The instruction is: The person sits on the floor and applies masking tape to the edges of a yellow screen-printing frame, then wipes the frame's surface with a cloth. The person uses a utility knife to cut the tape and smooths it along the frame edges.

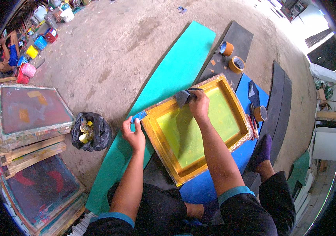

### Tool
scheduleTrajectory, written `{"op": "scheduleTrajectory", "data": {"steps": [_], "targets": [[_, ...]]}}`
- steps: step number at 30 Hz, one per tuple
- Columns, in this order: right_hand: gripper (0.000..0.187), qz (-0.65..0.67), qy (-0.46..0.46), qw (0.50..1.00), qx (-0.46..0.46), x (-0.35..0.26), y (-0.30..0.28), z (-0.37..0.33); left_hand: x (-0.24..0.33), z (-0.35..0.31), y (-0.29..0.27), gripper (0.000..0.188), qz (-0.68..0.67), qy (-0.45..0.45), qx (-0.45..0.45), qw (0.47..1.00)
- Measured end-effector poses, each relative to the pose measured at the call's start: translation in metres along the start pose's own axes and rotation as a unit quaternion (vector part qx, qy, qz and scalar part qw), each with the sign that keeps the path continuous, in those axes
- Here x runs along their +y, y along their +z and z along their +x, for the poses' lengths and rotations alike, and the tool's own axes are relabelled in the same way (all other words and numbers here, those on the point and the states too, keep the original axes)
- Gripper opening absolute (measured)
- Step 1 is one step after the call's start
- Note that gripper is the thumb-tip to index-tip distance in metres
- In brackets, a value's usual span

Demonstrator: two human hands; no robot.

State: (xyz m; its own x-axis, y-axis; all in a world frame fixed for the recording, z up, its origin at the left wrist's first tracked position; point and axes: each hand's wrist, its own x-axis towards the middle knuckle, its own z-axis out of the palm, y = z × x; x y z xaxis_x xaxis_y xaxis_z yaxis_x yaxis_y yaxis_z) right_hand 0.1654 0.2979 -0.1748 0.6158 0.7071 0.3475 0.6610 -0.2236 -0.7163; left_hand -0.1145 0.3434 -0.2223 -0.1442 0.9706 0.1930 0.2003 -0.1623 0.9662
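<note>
A wooden screen-printing frame (pixel 168 161) with yellow-stained sides and a yellow-green mesh (pixel 219 118) lies tilted before me. My left hand (pixel 135 137) is closed at its left corner, thumb and fingers at a patch of blue tape (pixel 139 115). Over the mesh's far side, my right hand (pixel 199 105) grips a dark grey, flat piece (pixel 182 98); its exact kind I cannot make out. The right forearm crosses above the mesh and hides part of it.
Under the frame lie green (pixel 175 63), black and blue mats. Tape rolls (pixel 237 64) and pens (pixel 254 121) sit right of it. A black bag (pixel 91 131) of scraps stands left, near stacked screens (pixel 30 110). Far left, a person (pixel 9 57) is beside paint buckets (pixel 32 51).
</note>
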Motion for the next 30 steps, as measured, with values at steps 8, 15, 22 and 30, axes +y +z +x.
{"op": "scheduleTrajectory", "data": {"steps": [8,15,22,30], "targets": [[0.029,0.033,-0.029,0.997,-0.06,-0.02,0.035,-0.029,0.005,-0.001,-0.001,0.029,-0.016,-0.011,-0.013,1.0],[0.025,-0.007,0.07,0.997,-0.017,0.022,-0.015,0.021,0.007,-0.001,-0.001,0.027,-0.003,-0.017,-0.021,1.0],[0.026,0.036,0.05,0.998,0.031,0.024,0.002,0.009,0.002,-0.002,0.003,0.027,-0.048,-0.013,-0.013,0.999],[0.028,-0.031,0.112,0.991,0.06,0.062,-0.047,0.059,0.01,0.001,-0.003,0.024,-0.017,-0.017,-0.021,0.999]]}}
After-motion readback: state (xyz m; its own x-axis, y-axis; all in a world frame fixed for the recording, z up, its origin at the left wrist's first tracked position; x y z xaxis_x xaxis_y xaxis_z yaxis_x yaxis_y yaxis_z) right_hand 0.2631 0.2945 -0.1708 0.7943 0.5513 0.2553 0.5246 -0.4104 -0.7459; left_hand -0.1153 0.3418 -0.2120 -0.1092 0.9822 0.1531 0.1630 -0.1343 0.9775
